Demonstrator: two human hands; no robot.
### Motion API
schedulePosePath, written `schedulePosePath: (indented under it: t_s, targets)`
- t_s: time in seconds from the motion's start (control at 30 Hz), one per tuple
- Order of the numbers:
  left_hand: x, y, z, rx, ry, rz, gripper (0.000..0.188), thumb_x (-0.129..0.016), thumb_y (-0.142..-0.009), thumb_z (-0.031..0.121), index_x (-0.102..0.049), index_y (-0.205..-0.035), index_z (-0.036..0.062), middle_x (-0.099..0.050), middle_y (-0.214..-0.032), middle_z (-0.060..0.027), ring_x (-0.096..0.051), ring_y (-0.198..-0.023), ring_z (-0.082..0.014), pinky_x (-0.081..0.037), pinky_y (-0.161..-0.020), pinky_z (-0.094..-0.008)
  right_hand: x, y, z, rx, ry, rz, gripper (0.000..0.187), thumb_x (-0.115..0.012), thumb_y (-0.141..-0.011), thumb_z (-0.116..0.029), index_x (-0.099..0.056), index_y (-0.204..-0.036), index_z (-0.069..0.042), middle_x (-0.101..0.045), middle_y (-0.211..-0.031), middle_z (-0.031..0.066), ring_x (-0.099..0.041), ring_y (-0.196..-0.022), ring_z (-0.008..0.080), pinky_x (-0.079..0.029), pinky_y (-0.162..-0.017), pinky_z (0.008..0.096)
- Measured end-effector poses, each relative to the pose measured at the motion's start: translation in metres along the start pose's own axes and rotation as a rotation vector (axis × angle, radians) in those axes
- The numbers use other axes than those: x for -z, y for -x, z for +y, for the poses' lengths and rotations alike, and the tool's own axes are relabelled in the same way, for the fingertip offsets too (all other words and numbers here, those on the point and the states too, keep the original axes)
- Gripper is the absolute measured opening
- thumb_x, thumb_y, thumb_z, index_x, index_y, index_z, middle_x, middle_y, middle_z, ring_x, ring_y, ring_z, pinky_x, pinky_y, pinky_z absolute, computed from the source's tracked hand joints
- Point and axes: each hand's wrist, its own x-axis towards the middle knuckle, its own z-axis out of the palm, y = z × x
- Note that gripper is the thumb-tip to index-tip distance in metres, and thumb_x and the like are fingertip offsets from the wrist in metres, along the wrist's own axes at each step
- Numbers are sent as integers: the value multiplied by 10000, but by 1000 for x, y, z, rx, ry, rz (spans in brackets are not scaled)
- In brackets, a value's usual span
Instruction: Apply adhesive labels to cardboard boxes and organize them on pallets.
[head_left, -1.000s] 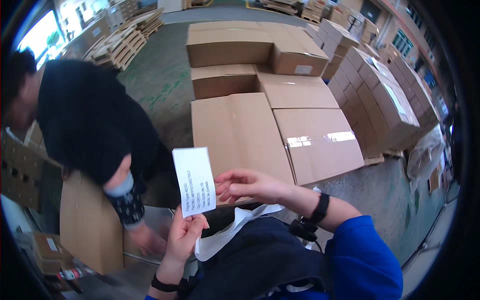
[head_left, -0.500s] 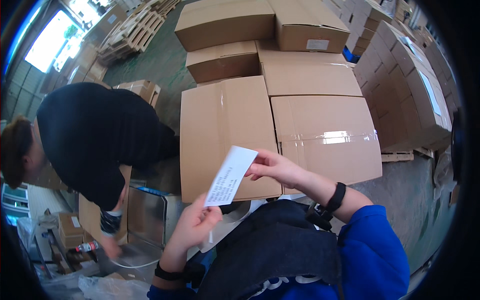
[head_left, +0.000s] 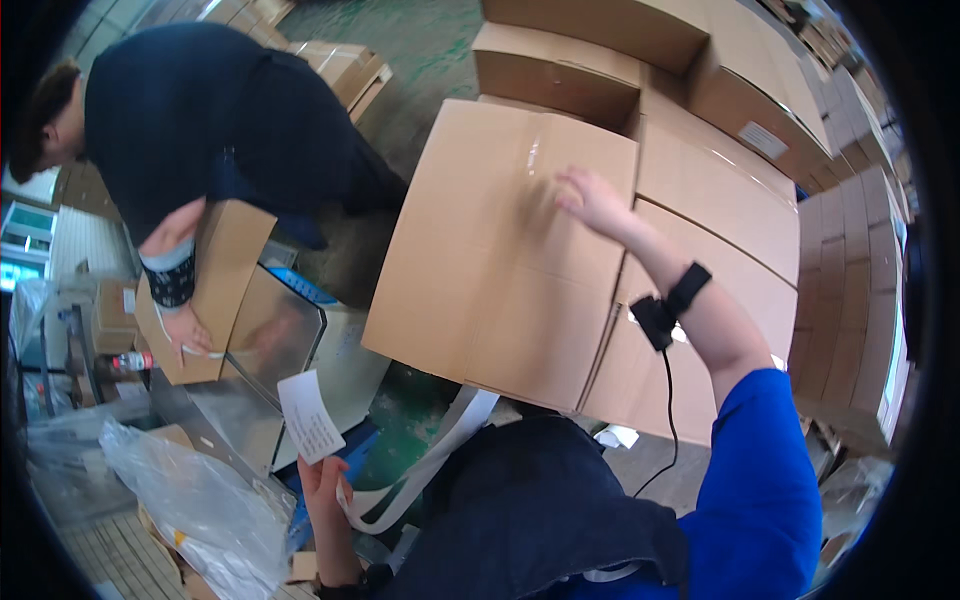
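A white printed label (head_left: 310, 418) is pinched in my left hand (head_left: 326, 488), held upright near the lower left. A long white paper strip (head_left: 425, 462) loops from beside that hand toward the carton's near edge. Over the top of a large brown carton (head_left: 480, 260) hangs my right hand (head_left: 597, 207), its fingers curled toward the thumb and slightly blurred. Whatever lies between those fingers, if anything, is too small to make out. Clear tape runs along the carton's top seam below the hand.
More brown cartons (head_left: 715, 165) are stacked beyond and to the right. At left a co-worker in dark clothes (head_left: 220, 110) bends over an open carton (head_left: 235, 245) beside a metal-topped bench (head_left: 270, 340). Clear plastic wrapping (head_left: 200, 490) lies at lower left. A black cable (head_left: 668, 400) hangs from my right wrist.
My right hand has let go of the label and moved up over the carton. My left hand has carried the label left and down. The view has swung left; the co-worker's hand is now on the carton.
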Motion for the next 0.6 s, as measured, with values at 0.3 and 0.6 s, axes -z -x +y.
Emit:
schedulePosePath:
  t_s: [0.3,0.6]
  targets:
    - [76,77,-90,141,-24,387,476,-496,-828,47,-308,-1265,56,-512,-936,-52,-487,-850,-109,-410,-655,-211,-28,-154,66,-487,330,-139,627,-286,-829,-593,-429,-1213,-119,-446,-1253,137,-407,-1172,306,-317,-958,420]
    - [86,40,-110,356,-140,227,468,-456,-813,13,-290,-1249,47,-519,-897,-61,-486,-788,-97,-382,-666,-198,-25,-147,89,-580,358,-153,704,-266,-800,-664,-446,-1182,-101,-527,-1155,154,-486,-1094,302,-369,-908,396]
